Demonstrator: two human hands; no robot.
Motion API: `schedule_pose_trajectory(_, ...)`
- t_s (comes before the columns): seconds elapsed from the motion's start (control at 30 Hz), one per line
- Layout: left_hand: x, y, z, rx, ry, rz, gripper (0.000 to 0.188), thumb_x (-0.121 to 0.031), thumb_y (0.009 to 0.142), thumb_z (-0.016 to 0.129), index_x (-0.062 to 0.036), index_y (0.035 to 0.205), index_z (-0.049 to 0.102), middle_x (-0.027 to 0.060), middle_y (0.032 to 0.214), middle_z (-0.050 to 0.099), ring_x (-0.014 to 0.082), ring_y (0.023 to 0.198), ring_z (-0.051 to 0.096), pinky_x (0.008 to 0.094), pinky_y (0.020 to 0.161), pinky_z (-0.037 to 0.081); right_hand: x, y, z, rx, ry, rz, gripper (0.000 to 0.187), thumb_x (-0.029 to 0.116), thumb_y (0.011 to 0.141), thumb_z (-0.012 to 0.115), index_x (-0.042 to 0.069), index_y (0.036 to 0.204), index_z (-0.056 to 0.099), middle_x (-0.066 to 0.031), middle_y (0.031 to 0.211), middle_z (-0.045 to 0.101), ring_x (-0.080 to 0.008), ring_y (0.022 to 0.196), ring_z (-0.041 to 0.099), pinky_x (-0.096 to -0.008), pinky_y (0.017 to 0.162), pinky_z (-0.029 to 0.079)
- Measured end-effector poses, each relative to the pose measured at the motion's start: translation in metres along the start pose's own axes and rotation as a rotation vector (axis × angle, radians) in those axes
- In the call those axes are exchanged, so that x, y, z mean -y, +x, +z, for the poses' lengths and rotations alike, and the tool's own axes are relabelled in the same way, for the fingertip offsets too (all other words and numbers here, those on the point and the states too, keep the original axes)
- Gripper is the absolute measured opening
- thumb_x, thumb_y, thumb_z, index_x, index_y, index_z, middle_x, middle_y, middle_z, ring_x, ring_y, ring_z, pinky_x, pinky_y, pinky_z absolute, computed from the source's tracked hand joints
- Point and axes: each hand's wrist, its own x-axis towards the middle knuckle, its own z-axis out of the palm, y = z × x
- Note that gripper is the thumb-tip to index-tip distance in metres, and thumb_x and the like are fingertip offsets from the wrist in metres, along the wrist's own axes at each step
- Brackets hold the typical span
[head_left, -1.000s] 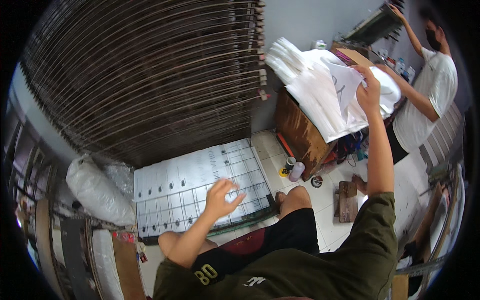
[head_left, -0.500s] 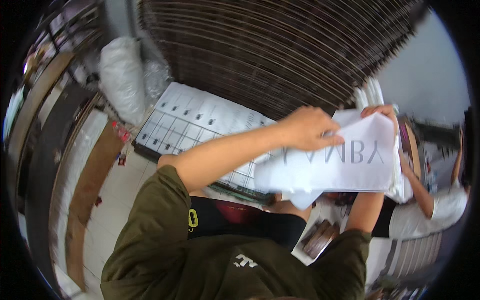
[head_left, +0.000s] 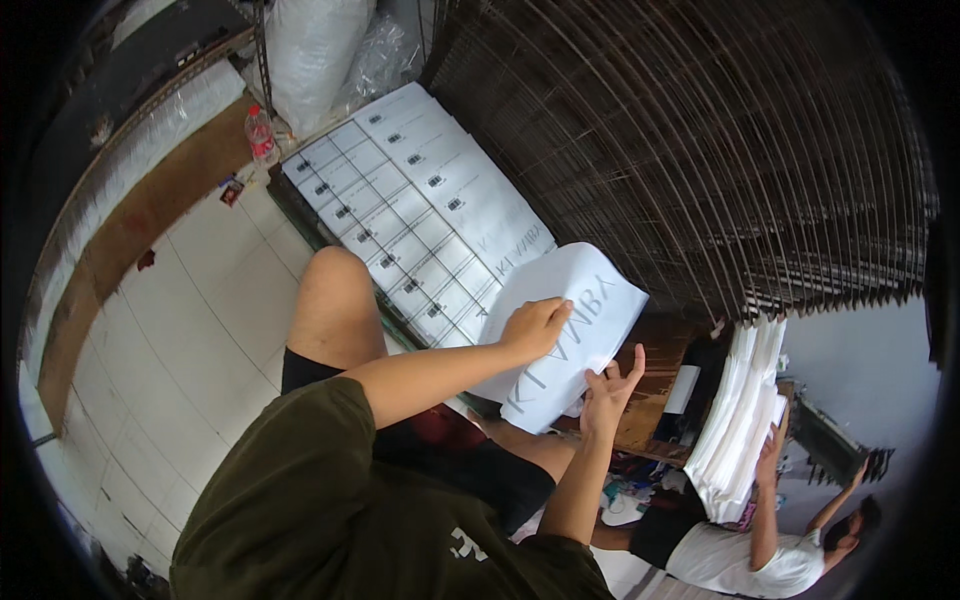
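Note:
My left hand is closed on a white sheet with large dark lettering, its fingertips pressed together near the sheet's middle. The sheet curves upward at its far side and hangs over the near end of a wire drying-rack tray. At the sheet's right edge is my right hand, fingers apart and the index finger stretched up, the thumb touching the edge. Several white printed sheets lie in rows on the tray, partly under its wire grid. What lies beneath the held sheet is hidden.
Dark wire racks stand raised behind the tray. A thick white stack of sheets is at the right, beside a co-worker in a white shirt whose hand touches it. A bottle and a white sack are at the far left.
The view has swung right. The lettered sheet has come from beside the white stack to the tray's near end. My right hand's fingers have spread; my left hand now grips the sheet.

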Motion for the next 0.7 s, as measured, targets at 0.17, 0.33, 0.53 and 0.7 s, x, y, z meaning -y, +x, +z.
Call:
schedule_pose_trajectory(0.17, 0.051, 0.001, -0.035, 0.830, 0.585, -0.178, 0.081, -0.079, 0.070, 0.055, -0.0015, 0.085, 0.071, 0.0163, 0.086, 0.069, 0.0341, 0.086, 0.067, 0.0456, 0.075, 0.051, -0.001, 0.056, -0.028, 0.198, -0.620, -0.208, 0.029, -0.011, 0.084, 0.056, -0.001, 0.111, 0.061, -0.0120, 0.112, 0.062, -0.0166, 0.099, 0.061, -0.0254, 0.078, 0.051)
schedule_pose_trajectory(0.33, 0.067, -0.019, -0.017, 1.570, 0.796, 0.162, 0.076, -0.074, 0.072, 0.058, -0.0009, 0.085, 0.072, 0.0134, 0.089, 0.070, 0.0307, 0.086, 0.066, 0.0435, 0.077, 0.051, 0.032, 0.086, 0.066, 0.697, -0.868, -0.186, 0.049, -0.013, 0.075, 0.049, -0.001, 0.121, 0.060, -0.0211, 0.121, 0.061, -0.0246, 0.103, 0.063, -0.0301, 0.084, 0.049)
schedule_pose_trajectory(0.53, 0.062, -0.008, 0.003, 1.701, 0.831, 0.115, 0.065, -0.068, 0.069, 0.067, -0.0103, 0.099, 0.074, 0.0093, 0.104, 0.070, 0.0273, 0.097, 0.065, 0.0387, 0.082, 0.050, -0.034, 0.159, 0.070, 0.687, -0.642, -0.233, 0.057, -0.014, 0.074, 0.043, 0.002, 0.126, 0.059, -0.0168, 0.125, 0.060, -0.0225, 0.105, 0.060, -0.0290, 0.084, 0.046)
schedule_pose_trajectory(0.7, 0.078, 0.004, 0.013, 1.657, 0.857, 0.256, 0.048, -0.057, 0.069, 0.072, -0.0126, 0.086, 0.075, 0.0068, 0.086, 0.072, 0.0270, 0.084, 0.068, 0.0402, 0.072, 0.053, -0.129, 0.201, -0.021, 0.185, -0.246, 0.218, 0.058, -0.015, 0.077, 0.043, -0.001, 0.131, 0.054, -0.0120, 0.131, 0.056, -0.0120, 0.101, 0.056, -0.0212, 0.081, 0.044)
